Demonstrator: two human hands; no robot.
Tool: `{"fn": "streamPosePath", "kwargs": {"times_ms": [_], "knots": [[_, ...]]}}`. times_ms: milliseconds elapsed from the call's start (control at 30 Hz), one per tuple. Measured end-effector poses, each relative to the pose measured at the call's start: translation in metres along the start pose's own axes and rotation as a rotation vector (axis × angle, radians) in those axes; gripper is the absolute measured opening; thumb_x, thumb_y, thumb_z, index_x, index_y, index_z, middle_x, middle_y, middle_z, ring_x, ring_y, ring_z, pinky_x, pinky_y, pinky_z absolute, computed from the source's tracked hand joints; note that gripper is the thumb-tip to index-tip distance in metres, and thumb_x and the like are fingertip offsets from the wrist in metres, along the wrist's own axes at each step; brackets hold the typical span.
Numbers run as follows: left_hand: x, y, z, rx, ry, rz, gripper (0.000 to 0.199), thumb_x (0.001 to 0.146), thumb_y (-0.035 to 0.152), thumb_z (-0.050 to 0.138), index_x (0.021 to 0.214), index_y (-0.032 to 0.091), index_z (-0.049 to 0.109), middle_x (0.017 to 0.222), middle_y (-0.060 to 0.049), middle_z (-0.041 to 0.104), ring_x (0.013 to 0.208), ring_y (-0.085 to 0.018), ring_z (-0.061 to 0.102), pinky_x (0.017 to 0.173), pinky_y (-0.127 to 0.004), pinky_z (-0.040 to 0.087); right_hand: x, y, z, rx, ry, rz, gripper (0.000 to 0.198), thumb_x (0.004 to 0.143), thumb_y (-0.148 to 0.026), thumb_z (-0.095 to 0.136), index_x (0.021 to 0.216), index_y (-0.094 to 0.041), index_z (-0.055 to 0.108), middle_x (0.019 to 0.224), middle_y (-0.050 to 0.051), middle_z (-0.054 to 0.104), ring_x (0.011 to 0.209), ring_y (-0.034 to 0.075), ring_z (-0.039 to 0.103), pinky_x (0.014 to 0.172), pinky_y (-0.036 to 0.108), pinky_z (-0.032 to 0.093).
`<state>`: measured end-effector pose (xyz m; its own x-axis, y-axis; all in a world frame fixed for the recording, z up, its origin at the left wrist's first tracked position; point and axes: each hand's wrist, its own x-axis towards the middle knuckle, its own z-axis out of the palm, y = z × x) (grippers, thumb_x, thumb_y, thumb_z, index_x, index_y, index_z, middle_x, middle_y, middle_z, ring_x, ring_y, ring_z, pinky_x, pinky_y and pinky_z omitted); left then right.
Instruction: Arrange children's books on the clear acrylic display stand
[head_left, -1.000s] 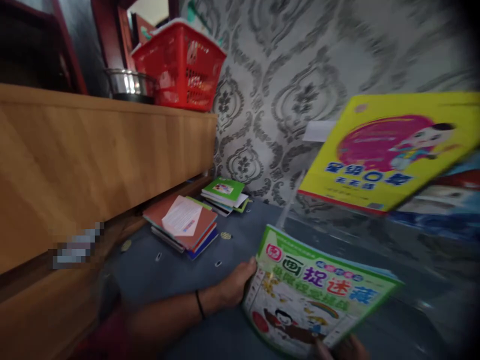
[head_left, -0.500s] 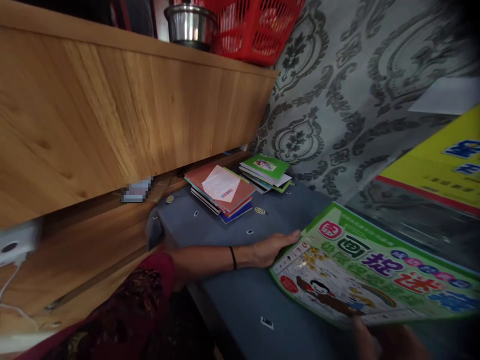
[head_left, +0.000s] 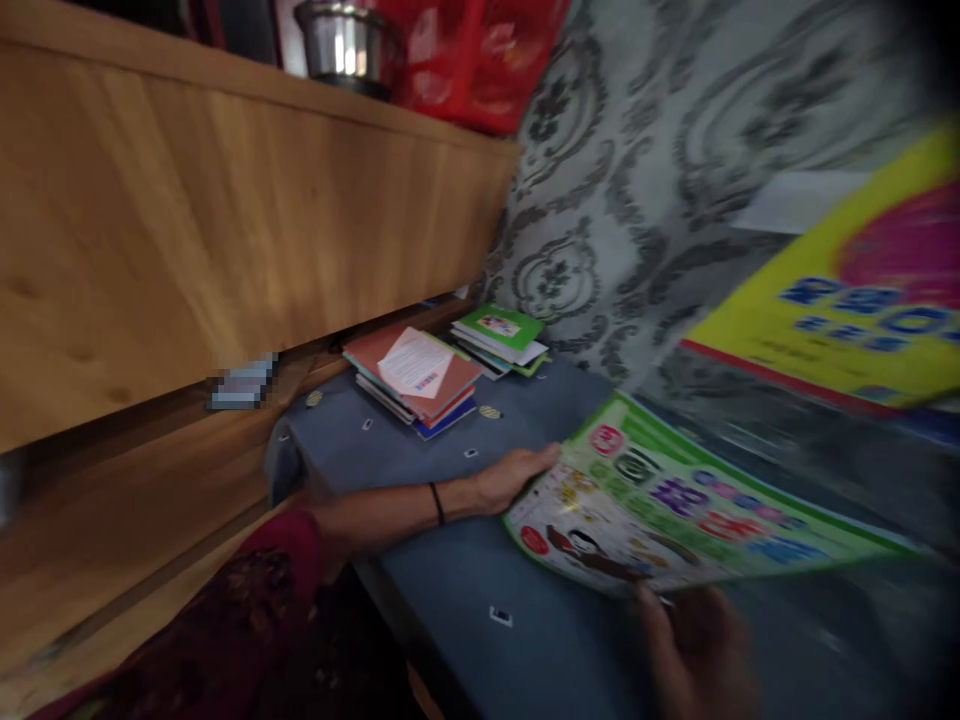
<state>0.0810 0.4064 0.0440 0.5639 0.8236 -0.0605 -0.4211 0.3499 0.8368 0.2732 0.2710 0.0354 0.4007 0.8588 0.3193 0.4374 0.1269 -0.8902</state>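
A green-edged children's book (head_left: 645, 510) with large coloured characters is held above the table, its cover bowed. My left hand (head_left: 517, 480), a dark band on its wrist, grips the book's left edge with the thumb on the cover. At the lower edge, my right hand (head_left: 694, 640) holds the same book; the thumb shows in front and motion blurs the fingers. Farther back on the table lie a stack of books (head_left: 412, 375) topped by a pale sheet, and a smaller stack with a green cover (head_left: 499, 330) on top.
A blue-grey cloth (head_left: 420, 480) covers the table. Along the left runs a wooden cabinet (head_left: 247, 220) bearing a metal pot (head_left: 349, 45) and a red basket (head_left: 480, 60). A yellow sheet or cover (head_left: 840, 320) stands at the right, by the patterned wall (head_left: 615, 200).
The whole view has shifted, so most things sit farther left in the frame. More of the yellow cover shows. Both hands still hold the book, which looks more tilted and blurred.
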Motion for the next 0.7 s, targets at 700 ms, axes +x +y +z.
{"fn": "streamPosePath", "kwargs": {"times_ms": [700], "knots": [[-0.052, 0.118, 0.037, 0.885, 0.097, 0.2, 0.046, 0.069, 0.063, 0.075, 0.089, 0.021, 0.075, 0.091, -0.005, 0.075, 0.066, -0.021, 0.061, 0.062, -0.035, 0.055, 0.017, -0.04, -0.021, -0.018, -0.074, -0.29, 0.014, 0.098, -0.031, 0.049, 0.101, -0.023, 0.059, 0.091, 0.004, 0.07, 0.078, 0.02, 0.064, 0.071, 0.031, 0.052]]}}
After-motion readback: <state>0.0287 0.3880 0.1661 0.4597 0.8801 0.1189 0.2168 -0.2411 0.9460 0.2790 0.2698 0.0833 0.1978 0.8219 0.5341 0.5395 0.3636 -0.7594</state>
